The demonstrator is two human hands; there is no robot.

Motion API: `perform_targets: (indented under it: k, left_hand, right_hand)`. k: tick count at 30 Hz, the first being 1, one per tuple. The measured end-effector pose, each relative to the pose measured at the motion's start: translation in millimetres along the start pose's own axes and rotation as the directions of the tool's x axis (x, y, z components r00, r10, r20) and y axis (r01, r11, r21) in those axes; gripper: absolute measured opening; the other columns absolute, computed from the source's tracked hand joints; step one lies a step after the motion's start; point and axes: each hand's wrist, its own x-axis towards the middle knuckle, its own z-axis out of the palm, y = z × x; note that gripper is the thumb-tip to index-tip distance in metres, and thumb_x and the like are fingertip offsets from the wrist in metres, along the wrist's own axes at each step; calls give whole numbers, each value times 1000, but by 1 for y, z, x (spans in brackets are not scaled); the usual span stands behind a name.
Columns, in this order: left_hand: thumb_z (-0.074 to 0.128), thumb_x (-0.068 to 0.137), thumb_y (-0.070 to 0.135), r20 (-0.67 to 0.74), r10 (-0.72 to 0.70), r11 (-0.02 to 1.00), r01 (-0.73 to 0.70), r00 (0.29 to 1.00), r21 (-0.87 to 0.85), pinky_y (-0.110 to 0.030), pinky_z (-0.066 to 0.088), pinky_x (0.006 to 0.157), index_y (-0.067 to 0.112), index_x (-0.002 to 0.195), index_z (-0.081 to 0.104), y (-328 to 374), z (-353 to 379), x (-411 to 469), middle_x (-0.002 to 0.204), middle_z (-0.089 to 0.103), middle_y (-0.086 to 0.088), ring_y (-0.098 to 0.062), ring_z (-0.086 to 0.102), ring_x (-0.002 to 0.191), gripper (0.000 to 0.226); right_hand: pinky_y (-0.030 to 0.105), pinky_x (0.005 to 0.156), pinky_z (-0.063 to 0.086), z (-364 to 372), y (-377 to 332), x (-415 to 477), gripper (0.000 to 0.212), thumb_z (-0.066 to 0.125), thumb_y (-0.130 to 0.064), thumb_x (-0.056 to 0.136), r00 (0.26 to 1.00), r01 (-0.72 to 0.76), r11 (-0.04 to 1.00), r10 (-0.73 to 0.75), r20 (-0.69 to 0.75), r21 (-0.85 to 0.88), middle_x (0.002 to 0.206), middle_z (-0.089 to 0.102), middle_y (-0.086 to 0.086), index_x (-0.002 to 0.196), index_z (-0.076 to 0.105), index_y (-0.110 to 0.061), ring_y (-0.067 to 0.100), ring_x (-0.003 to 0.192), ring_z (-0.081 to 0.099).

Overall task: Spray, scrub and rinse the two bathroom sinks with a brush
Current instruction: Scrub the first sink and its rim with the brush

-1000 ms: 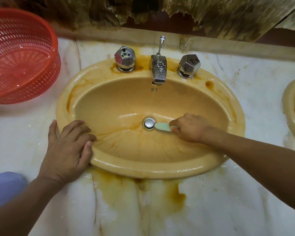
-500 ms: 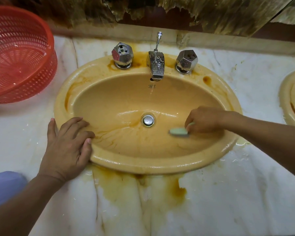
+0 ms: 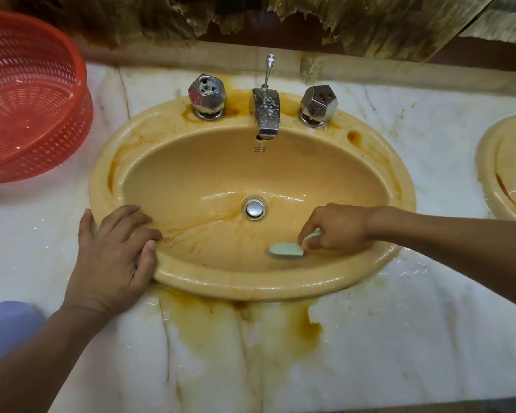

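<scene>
A yellow oval sink with brown stains fills the middle of the view, its chrome drain plug at the bottom. My right hand grips a pale green brush whose head presses on the basin's near right slope. My left hand rests flat on the sink's front left rim, fingers spread over the edge. The chrome faucet stands at the back between two faceted knobs. A second yellow sink shows partly at the right edge.
A red perforated plastic basket sits on the white marble counter at the back left. Orange-brown stains run down the counter below the sink. A purple object lies at the lower left edge. A peeling mirror backs the counter.
My right hand swept the brush from beside the drain out to the right, then back down toward the basin's near slope. My left hand stayed on the rim.
</scene>
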Motion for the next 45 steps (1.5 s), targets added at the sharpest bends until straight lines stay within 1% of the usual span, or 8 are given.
perform_targets:
  k: [3,7,12,25,29,36,40,45]
  left_hand:
    - [36,96,32,-4,5,1000,-5,1000,7,-69,18,114,14,93,75,0,1,1,113,67,-4,-32,51,132,43]
    - [35,97,31,-13,2,1000,-2,1000,8,-67,18,113,14,94,75,-1,1,0,111,68,-2,-31,51,131,44]
    - [34,97,30,-17,-7,1000,7,1000,5,-65,19,114,14,94,75,-1,2,1,110,68,-2,-31,52,130,44]
    - [35,96,28,-34,-25,1000,25,999,-5,-64,18,115,16,93,74,1,2,0,109,68,1,-29,51,130,41]
    - [35,97,30,-14,-26,1000,26,1000,7,-64,18,115,17,93,75,0,2,0,109,68,1,-28,51,131,42]
    - [36,97,30,-17,-21,1000,22,1000,13,-63,19,114,18,93,75,-1,3,0,109,69,1,-28,51,131,41]
    - [36,97,30,-24,-21,1000,21,999,4,-64,20,113,17,93,75,0,2,1,109,69,0,-29,52,131,41]
    - [34,98,33,-22,-27,1000,27,999,-8,-65,18,115,17,94,75,1,2,1,110,68,-1,-30,51,131,44]
  right_hand:
    - [32,63,50,-24,10,-7,14,65,-45,93,987,-63,989,42,157,131,75,63,2,100,76,-49,23,67,53]
    - [36,94,53,-12,4,11,24,59,-39,96,991,-92,994,87,-97,-56,118,72,-8,112,77,-37,20,108,64]
    - [21,43,34,-8,-31,-1,18,64,-37,98,996,8,948,-36,84,318,55,53,1,110,76,-36,20,41,38]
    - [17,40,28,-42,6,-45,25,61,-34,97,976,-190,981,192,106,-27,67,48,4,113,73,-19,19,42,33]
    - [20,43,27,-30,6,-34,17,63,-29,98,979,-158,964,125,160,213,50,42,1,109,76,-28,18,35,30]
    - [26,58,47,-44,21,-54,26,54,-32,98,970,-244,896,229,-85,-372,97,68,-3,111,74,-23,18,83,63]
    - [43,86,60,-26,10,-44,24,61,-42,91,987,-139,962,154,48,-236,111,71,0,106,77,-34,28,101,68]
    - [34,73,51,-30,11,-34,25,49,-34,98,948,-277,841,158,-277,-465,116,63,3,113,66,-24,27,101,64]
